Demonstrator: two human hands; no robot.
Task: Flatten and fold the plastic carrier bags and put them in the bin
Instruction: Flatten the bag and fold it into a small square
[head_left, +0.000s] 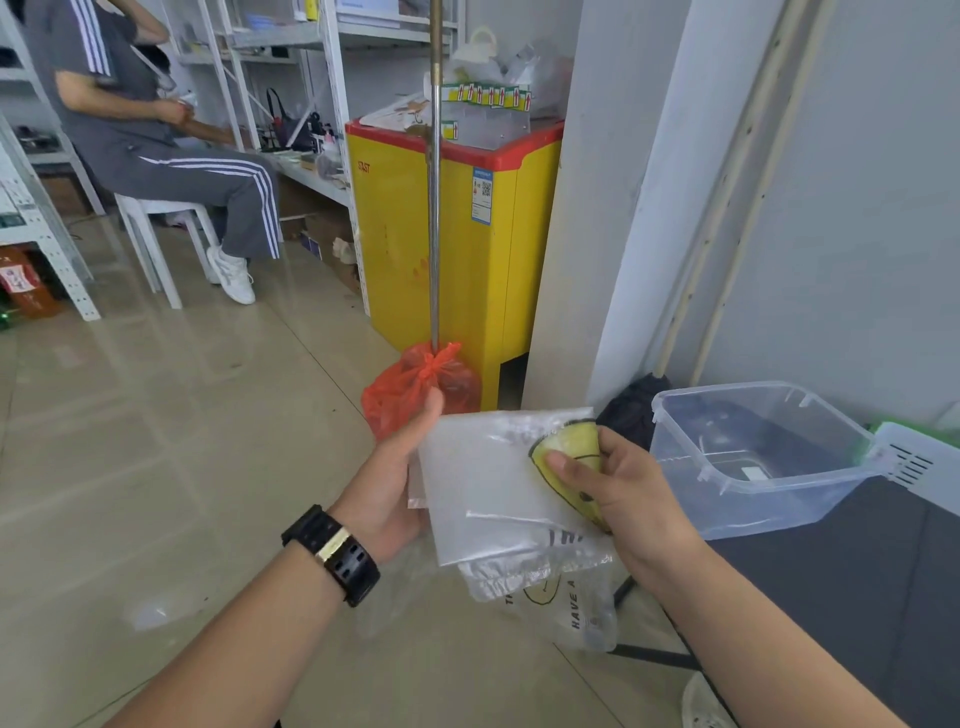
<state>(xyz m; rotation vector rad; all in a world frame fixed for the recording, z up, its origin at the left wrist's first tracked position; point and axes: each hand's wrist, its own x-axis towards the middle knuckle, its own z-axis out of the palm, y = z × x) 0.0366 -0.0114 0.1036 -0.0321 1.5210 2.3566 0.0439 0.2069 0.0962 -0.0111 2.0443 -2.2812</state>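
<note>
A translucent white plastic carrier bag (483, 493), folded into a flat rectangle with a yellow smiley print, is held in the air between both hands. My left hand (395, 478) grips its left edge, thumb on top. My right hand (618, 493) pinches its right side over the yellow print. Loose ends of the bag (566, 603) with black lettering hang below the fold. The clear plastic bin (779, 499) stands to the right on a dark table, just beyond my right hand; nothing shows inside it.
A red plastic bag (415, 389) is tied round a metal pole (435, 208) before a yellow and red cabinet (447, 234). A white pillar (597, 208) rises behind the bin. A seated person (171, 156) is at far left by white shelving. A black bag (628, 410) lies at the pillar's foot.
</note>
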